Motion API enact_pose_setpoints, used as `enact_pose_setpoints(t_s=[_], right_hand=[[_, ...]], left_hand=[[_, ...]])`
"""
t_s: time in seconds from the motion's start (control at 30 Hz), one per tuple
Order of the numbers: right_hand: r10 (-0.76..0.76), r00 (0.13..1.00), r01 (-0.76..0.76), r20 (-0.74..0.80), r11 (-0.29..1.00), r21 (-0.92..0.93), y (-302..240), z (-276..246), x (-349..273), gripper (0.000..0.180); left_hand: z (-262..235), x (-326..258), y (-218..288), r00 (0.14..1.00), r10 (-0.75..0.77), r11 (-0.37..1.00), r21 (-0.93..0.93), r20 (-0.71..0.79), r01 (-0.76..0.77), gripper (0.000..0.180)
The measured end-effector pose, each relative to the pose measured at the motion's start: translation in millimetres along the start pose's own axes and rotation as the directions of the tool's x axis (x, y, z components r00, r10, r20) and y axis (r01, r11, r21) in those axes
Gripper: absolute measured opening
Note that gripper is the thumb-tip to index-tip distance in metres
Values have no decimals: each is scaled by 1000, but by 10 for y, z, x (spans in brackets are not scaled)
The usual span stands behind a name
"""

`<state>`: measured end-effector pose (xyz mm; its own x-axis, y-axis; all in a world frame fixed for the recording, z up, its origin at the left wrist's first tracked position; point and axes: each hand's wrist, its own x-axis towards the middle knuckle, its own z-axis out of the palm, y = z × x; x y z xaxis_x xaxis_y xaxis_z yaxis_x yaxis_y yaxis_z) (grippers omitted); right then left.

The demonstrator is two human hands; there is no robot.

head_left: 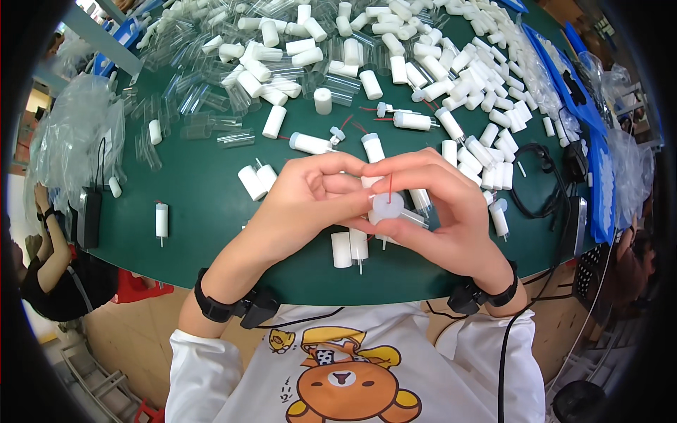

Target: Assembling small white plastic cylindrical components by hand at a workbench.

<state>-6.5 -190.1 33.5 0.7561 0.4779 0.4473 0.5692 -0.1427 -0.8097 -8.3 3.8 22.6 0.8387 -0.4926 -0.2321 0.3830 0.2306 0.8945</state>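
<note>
Close to the table's front edge, my two hands meet around one small white cylinder with a translucent round cap (387, 208). A thin red wire stands up from the cap. My right hand (451, 218) curls round it, thumb below and fingers above. My left hand (300, 204) pinches at its left side, thumb and fingertips touching it; the fingers hide most of the body. Just under my hands stand a plain white cylinder (341, 249) and a second one with a thin pin (358, 244). Beyond my fingers lies a capped cylinder with red wire (372, 146).
White cylinders (458, 84) and clear plastic tubes (211, 92) heap across the far side of the green table (204, 261). A plastic bag (77, 141) sits at left, blue trays (599, 183) and a black cable (539, 183) at right. Other people sit on both sides.
</note>
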Motion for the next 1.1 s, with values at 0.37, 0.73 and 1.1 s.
enact_pose_setpoints(t_s=[0.37, 0.73, 1.1], right_hand=[[-45, 996, 34, -81, 990, -140, 12, -7, -4, 28], [109, 992, -114, -58, 990, -83, 22, 19, -19, 23], [241, 970, -238, -8, 962, 133, 95, 23, -41, 20]], left_hand=[[40, -27, 64, 1000, -19, 999, -34, 11, 19, 30], [51, -23, 37, 993, -59, 997, 56, 99, 53, 32], [36, -3, -29, 994, 72, 992, 101, 77, -79, 27]])
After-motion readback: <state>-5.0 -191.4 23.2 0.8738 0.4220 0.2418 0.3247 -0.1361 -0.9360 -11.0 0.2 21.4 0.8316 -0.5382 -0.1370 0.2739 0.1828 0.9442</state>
